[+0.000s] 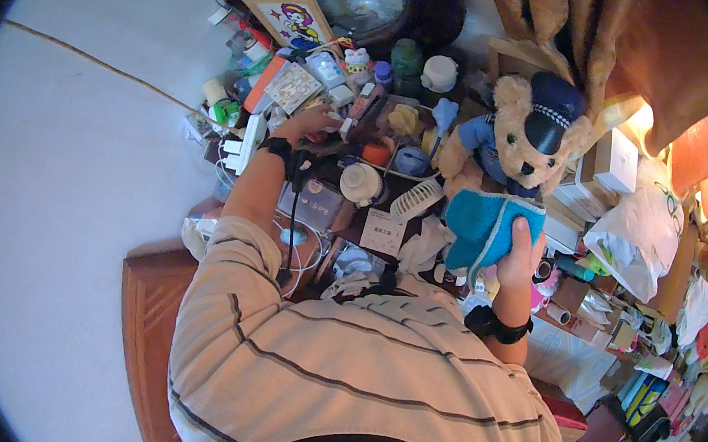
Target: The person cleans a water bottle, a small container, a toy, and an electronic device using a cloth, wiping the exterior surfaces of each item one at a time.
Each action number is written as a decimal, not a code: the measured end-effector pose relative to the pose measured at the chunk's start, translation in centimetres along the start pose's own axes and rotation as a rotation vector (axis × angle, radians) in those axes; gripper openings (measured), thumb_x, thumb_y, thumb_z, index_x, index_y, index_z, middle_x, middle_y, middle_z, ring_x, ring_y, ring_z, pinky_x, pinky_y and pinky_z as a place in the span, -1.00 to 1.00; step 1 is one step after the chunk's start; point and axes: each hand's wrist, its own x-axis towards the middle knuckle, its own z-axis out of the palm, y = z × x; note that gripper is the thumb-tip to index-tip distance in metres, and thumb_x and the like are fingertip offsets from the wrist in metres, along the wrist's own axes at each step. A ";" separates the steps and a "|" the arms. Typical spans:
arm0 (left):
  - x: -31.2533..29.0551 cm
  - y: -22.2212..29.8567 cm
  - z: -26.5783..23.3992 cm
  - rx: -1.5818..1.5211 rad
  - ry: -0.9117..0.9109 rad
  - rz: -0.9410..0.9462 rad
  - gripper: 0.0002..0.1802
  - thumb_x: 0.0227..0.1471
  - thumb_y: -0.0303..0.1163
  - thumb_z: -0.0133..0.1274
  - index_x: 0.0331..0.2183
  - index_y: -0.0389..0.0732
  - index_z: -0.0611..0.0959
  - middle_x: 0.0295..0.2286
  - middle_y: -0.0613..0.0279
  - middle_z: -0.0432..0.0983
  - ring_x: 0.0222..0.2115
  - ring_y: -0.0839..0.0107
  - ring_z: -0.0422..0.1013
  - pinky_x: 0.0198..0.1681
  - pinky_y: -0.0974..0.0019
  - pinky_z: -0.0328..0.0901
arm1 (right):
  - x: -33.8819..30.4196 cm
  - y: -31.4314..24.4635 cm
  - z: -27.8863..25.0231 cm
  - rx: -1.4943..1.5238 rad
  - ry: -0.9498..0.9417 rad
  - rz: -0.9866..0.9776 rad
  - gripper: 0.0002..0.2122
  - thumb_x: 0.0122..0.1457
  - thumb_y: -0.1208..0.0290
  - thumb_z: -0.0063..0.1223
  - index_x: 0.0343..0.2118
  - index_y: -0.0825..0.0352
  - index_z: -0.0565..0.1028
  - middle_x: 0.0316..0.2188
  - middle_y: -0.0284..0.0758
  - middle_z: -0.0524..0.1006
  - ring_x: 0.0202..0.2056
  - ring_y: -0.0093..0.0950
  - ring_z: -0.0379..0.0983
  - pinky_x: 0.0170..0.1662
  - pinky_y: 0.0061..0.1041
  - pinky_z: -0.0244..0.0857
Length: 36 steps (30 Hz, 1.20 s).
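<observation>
My right hand (pixel 522 258) is closed around a teal knitted piece with white trim (pixel 493 224), its thumb pressed on the front. Just beyond it sits a teddy bear (pixel 511 143) in a blue uniform and dark peaked cap. At the back left, my left hand (pixel 311 122) reaches in among small items on the dresser, fingers bent down; what they grip, if anything, I cannot make out. Close to those fingers are a small white object (pixel 346 126) and a pinkish box (pixel 366 100). A patterned card or packet (pixel 292 87) lies just beyond that hand.
A lidded cup (pixel 361 183), a white handheld fan (pixel 417 199) and a clear organizer (pixel 390 168) crowd the dresser. A white power strip (pixel 245 144) with cables stands at left. A framed picture (pixel 294 22) leans by the mirror. Boxes and a white plastic bag (pixel 643 232) fill the right.
</observation>
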 end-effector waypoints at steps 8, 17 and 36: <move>-1.0 -0.1 -0.2 -0.583 0.115 0.132 -0.53 -0.22 -0.19 0.01 -0.25 -0.29 0.39 -0.41 0.11 0.40 -0.49 0.37 0.38 -0.49 0.34 0.34 | -0.1 -0.3 0.8 0.012 -0.009 0.025 -0.65 0.01 0.18 -0.13 -0.32 0.44 0.34 -0.45 -0.34 0.40 -0.42 -0.57 0.30 -0.33 -0.62 0.19; -8.6 4.4 -1.7 -1.099 0.138 0.349 -0.72 -0.23 -0.38 0.01 -0.37 -0.28 0.44 -0.58 0.21 0.41 -0.62 0.43 0.37 -0.64 0.52 0.25 | -0.9 0.4 0.8 0.005 -0.022 -0.031 -0.62 0.02 0.20 -0.14 -0.25 0.46 0.32 -0.39 -0.29 0.39 -0.35 -0.53 0.30 -0.25 -0.59 0.17; -16.9 8.1 0.3 -1.125 0.208 0.572 -0.61 -0.21 -0.62 -0.04 -0.21 -0.22 0.38 -0.47 0.16 0.42 -0.39 0.29 0.41 -0.57 0.40 0.32 | -3.1 0.1 1.9 0.072 0.008 -0.015 -0.64 0.01 0.23 -0.13 -0.26 0.46 0.33 -0.40 -0.28 0.41 -0.40 -0.53 0.33 -0.32 -0.59 0.22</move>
